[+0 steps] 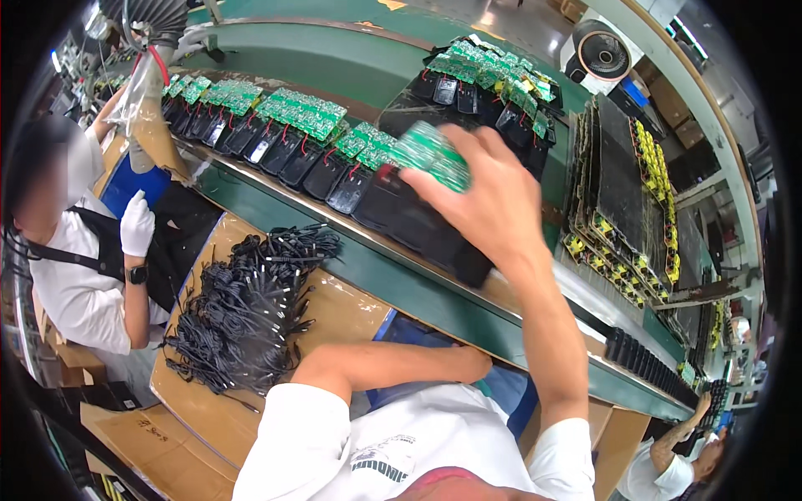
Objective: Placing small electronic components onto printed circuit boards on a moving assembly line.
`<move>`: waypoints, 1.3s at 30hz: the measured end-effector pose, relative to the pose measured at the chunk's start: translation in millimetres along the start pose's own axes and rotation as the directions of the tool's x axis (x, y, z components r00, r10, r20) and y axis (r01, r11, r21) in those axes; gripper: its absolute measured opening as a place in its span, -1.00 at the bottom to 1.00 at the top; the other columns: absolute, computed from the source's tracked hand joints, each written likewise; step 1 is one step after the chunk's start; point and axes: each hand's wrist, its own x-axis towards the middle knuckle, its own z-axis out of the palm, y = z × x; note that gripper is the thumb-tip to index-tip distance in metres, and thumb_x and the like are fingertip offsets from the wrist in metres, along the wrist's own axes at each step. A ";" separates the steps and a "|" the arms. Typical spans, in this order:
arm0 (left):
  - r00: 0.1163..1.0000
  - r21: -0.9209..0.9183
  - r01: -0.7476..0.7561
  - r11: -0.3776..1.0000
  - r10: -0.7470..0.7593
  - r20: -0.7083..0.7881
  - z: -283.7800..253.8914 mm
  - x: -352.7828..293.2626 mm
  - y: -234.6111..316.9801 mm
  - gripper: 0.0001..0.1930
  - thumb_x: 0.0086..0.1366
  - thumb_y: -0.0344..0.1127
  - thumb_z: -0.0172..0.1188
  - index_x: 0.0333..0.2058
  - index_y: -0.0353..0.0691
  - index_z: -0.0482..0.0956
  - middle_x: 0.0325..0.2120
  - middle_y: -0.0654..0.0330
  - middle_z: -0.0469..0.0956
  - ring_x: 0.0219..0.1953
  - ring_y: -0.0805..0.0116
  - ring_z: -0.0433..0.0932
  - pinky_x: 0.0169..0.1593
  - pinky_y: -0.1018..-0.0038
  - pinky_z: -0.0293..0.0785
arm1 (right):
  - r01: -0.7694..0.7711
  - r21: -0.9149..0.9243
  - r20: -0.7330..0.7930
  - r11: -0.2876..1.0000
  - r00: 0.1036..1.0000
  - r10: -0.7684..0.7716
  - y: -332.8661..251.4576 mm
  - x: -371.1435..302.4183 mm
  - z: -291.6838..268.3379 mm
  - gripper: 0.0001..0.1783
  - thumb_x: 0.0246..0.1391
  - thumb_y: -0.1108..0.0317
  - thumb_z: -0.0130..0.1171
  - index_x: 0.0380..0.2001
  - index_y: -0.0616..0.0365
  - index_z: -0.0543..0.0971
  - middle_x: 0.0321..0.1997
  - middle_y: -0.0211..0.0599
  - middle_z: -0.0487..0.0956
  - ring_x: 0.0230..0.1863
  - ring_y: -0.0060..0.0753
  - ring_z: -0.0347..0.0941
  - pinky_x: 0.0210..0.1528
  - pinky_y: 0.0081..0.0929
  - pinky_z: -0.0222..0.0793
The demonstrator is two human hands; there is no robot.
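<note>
My right hand [489, 188] reaches over the line with its fingers closed round a green circuit board [430, 157], smeared by motion. Beneath the board lie black plastic housings [409, 213] in a row, some with red wires. To the left, more circuit boards [301, 113] rest on top of similar housings. My left forearm crosses low in front of me, and my left hand [474, 364] is by the near edge of the bench; its fingers are hidden.
A heap of black cables [251, 309] lies on cardboard [188, 409] to the left. Beyond the row stands another group of boards on housings [489, 67]. Stacked dark panels with yellow parts [622, 192] and a fan [603, 54] are at right. A co-worker's gloved hand [138, 225] is at left.
</note>
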 end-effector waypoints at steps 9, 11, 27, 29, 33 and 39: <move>0.990 -0.857 0.136 0.497 -0.091 0.104 102.0 33.7 -0.3 -0.73 0.39 -0.22 0.22 -0.02 -0.20 0.64 -0.15 0.18 0.62 -0.15 0.25 0.50 -0.10 0.29 0.44 | -0.013 -0.039 -0.059 0.999 0.998 0.011 -28.7 49.0 112.0 -0.31 0.13 -0.23 0.31 0.08 0.12 0.67 -0.02 -0.21 0.59 0.01 -0.09 0.50 0.12 -0.19 0.36; 0.976 -0.961 0.212 0.181 -0.085 0.199 120.4 37.3 -8.9 -0.71 0.47 -0.16 0.22 0.08 -0.11 0.62 -0.04 0.32 0.61 0.02 0.39 0.48 0.06 0.42 0.40 | -0.022 -0.080 -0.091 0.997 0.996 0.015 -32.2 48.6 122.2 -0.31 0.13 -0.23 0.31 0.08 0.14 0.67 0.01 -0.20 0.58 0.05 -0.08 0.47 0.16 -0.18 0.33; 0.970 -0.115 0.043 0.992 -0.014 0.242 -29.5 1.5 1.2 -0.66 0.25 -0.37 0.17 -0.04 -0.44 0.58 -0.36 -0.14 0.68 -0.53 -0.04 0.59 -0.37 0.04 0.54 | -0.039 0.300 -0.154 0.953 0.984 0.089 48.9 -19.7 -19.4 -0.58 0.19 0.26 0.38 0.05 0.26 0.64 0.08 -0.19 0.61 -0.02 -0.20 0.55 0.07 -0.38 0.46; 0.931 -0.193 0.034 0.981 0.039 0.363 -50.3 3.2 -0.8 -0.67 0.26 -0.37 0.17 -0.05 -0.44 0.55 -0.30 -0.18 0.69 -0.48 -0.07 0.65 -0.33 0.05 0.55 | -0.072 0.431 -0.112 0.899 0.985 0.133 59.0 -65.5 -54.5 -0.59 0.17 0.37 0.34 0.08 0.26 0.62 0.07 -0.23 0.60 -0.04 -0.31 0.52 0.10 -0.42 0.42; 0.868 -0.328 -0.162 0.931 0.292 0.401 -122.3 5.6 22.8 -0.65 0.21 -0.39 0.20 -0.04 -0.36 0.49 -0.37 -0.10 0.70 -0.42 -0.09 0.66 -0.30 0.06 0.53 | -0.385 0.648 0.008 0.658 0.867 0.498 90.5 -217.3 -146.0 -0.32 0.06 0.40 0.38 0.29 0.21 0.51 0.21 -0.18 0.57 0.06 -0.30 0.53 0.15 -0.40 0.40; 0.979 -0.848 -0.058 0.527 0.194 0.054 -169.3 22.9 73.2 -0.53 0.23 -0.31 0.24 0.08 -0.23 0.34 -0.31 0.05 0.65 -0.33 -0.05 0.65 -0.24 0.11 0.53 | -0.488 0.791 0.085 0.370 0.686 0.723 81.3 -406.0 -171.2 0.36 -0.21 0.09 0.67 0.58 0.09 0.08 0.38 -0.03 0.43 0.26 -0.16 0.48 0.24 -0.27 0.41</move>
